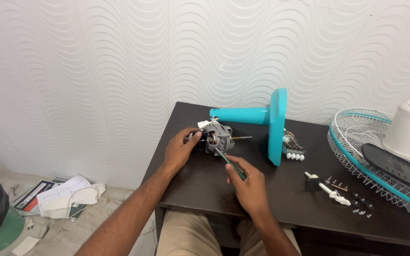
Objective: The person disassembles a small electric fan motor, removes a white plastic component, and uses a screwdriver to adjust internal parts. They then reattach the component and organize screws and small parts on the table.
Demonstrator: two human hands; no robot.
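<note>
Left hand [180,150] wrapped around the near-left end of a grey fan motor [218,136], lying on the dark table [200,185] just left of the turquoise fan stand [274,124]. Right hand [246,179] fingers closed on a green-handled screwdriver [231,165], tip against the motor. Loose screws [359,204] and wire fan guard [371,151] far right.

Single head-worn view, angled down and forward over the dark table [191,189] from close range, facing the white wavy wall [96,71]; floor visible at left.
</note>
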